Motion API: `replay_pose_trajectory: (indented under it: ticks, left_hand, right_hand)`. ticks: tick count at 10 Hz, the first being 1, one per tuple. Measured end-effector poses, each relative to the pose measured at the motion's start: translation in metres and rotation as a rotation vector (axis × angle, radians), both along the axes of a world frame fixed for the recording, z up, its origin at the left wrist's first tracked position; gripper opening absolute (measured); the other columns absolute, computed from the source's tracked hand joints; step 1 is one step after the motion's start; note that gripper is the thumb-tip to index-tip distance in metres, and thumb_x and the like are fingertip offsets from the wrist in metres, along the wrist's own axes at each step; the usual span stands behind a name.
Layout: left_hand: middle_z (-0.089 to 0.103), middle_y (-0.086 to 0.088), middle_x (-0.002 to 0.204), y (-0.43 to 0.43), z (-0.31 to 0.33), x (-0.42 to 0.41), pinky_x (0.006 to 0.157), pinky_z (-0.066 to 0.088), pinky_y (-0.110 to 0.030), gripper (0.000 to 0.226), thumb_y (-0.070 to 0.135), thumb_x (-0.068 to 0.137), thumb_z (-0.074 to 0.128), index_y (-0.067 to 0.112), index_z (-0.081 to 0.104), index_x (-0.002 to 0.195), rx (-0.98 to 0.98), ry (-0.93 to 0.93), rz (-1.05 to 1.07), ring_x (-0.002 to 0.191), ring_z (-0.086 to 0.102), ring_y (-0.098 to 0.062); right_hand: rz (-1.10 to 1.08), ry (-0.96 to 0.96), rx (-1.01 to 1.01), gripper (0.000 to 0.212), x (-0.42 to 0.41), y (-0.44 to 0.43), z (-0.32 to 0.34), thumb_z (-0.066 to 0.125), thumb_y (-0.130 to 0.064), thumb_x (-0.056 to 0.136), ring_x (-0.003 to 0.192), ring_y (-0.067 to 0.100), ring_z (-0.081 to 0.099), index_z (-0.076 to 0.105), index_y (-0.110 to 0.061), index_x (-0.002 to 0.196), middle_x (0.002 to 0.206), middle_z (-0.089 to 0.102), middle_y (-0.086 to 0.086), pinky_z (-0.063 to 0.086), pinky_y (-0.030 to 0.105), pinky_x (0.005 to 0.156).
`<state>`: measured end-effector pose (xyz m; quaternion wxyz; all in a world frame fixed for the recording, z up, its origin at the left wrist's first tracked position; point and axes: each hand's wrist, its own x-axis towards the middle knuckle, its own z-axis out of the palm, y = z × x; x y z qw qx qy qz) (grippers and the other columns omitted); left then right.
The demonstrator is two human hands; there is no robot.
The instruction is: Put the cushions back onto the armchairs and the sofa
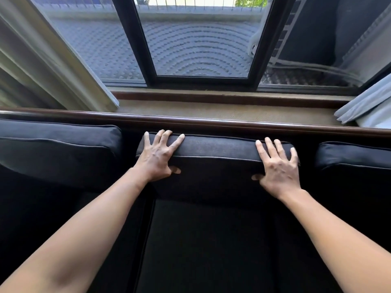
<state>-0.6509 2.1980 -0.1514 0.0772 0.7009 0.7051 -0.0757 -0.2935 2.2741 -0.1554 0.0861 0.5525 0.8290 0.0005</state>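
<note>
Head view: my left hand (157, 154) and right hand (277, 163) each clamp the top edge of the middle back cushion (215, 163), upright against the sofa (207, 240) back rail between two seated cushions. Next, I'd judge, press it flush.

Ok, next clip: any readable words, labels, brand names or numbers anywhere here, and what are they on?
None. The middle cushion under the left hand and right hand, the side cushions, the wooden rail and the window frame show no print or tags.
</note>
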Motion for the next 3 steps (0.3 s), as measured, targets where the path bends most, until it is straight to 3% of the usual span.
replay_pose_trajectory:
  ticks: [2,3]
  left_hand:
    - [0.004,-0.021,0.172,-0.024,0.016,0.025,0.125,0.005,-0.069,0.109,0.053,0.09,0.069,0.021,-0.002,0.167,-0.049,0.072,0.028,0.16,-0.003,-0.04]
    - [-0.001,-0.018,0.174,-0.044,0.037,0.042,0.126,0.0,-0.068,0.1,0.041,0.09,0.061,0.019,0.002,0.168,0.003,0.048,0.025,0.161,-0.009,-0.039]
  right_hand:
    - [-0.037,-0.041,-0.046,0.114,-0.01,-0.024,0.011,0.072,-0.054,0.084,0.158,0.03,0.001,-0.003,-0.018,0.162,0.172,0.0,0.008,0.007,0.067,0.121]
    - [0.024,0.036,-0.004,0.107,-0.005,-0.044,0.028,0.07,-0.056,0.085,0.158,0.031,0.002,0.007,-0.018,0.162,0.172,0.005,0.009,0.004,0.064,0.122]
